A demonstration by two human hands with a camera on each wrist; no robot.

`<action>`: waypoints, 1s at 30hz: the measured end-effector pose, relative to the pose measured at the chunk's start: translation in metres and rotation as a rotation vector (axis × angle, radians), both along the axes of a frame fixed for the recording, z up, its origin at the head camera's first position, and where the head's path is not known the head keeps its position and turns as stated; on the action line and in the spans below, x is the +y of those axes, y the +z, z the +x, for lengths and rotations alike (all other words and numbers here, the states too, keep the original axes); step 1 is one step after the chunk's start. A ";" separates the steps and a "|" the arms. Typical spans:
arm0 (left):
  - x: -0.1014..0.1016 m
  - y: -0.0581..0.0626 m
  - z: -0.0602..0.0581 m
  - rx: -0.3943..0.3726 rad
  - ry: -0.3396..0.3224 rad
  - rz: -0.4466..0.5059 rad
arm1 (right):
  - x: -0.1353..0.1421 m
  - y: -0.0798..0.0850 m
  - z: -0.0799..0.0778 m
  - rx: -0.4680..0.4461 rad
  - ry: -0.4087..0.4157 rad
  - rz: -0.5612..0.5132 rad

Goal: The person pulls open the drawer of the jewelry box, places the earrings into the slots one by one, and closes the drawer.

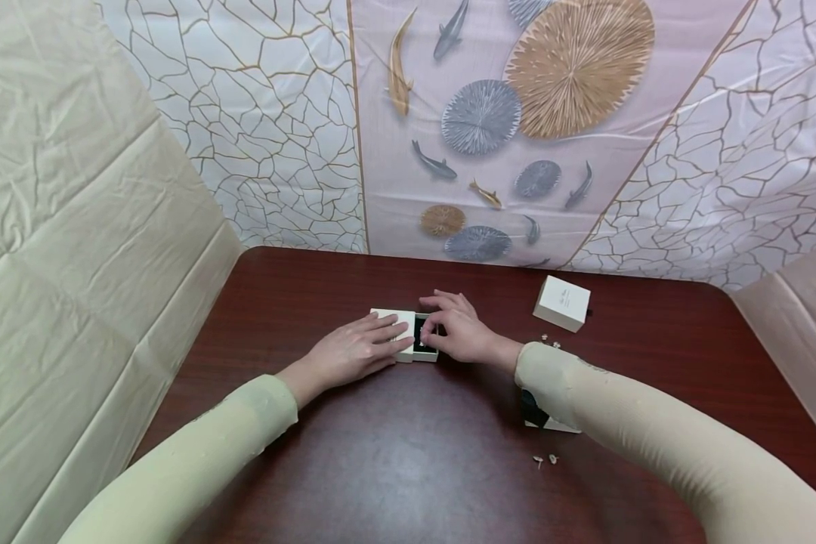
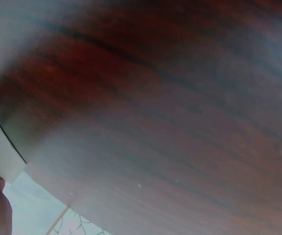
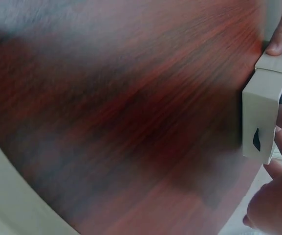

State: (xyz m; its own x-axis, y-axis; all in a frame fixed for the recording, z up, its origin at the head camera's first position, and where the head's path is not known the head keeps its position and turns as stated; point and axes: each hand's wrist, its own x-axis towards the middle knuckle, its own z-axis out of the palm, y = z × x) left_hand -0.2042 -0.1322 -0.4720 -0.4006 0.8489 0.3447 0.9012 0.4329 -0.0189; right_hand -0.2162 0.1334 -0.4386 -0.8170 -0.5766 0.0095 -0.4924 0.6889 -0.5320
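Observation:
A small white drawer box lies on the table, its drawer slid partly out to the right and lined with a black insert. My left hand rests on the box's outer sleeve, fingers extended across its top. Over the drawer, my right hand has thumb and forefinger brought together at a tiny shiny piece, seemingly an earring, by the insert. The fingertips largely hide it. In the right wrist view, a dark pull tab shows on the drawer's end.
Another white box stands at the back right, with small earrings in front of it. Partly hidden beneath my right forearm is a black-and-white box. Two more small earrings lie nearer on the dark wood table. Fabric hangs behind.

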 end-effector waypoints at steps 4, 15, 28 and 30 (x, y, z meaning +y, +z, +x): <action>-0.001 -0.001 0.000 0.007 0.001 0.001 | -0.002 0.001 0.000 0.067 0.022 0.033; 0.000 0.000 0.000 0.010 -0.003 0.006 | -0.001 0.006 0.001 0.124 0.044 0.048; 0.000 0.000 0.000 0.005 0.001 0.006 | -0.003 0.006 -0.005 0.095 0.028 0.049; 0.000 -0.001 0.000 0.007 0.001 0.005 | -0.003 0.006 -0.005 0.093 0.025 0.050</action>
State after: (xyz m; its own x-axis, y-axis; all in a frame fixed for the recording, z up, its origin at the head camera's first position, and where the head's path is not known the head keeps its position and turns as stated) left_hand -0.2040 -0.1324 -0.4726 -0.3994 0.8466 0.3519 0.9006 0.4342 -0.0224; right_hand -0.2213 0.1302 -0.4321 -0.7995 -0.5981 0.0555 -0.5553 0.7006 -0.4481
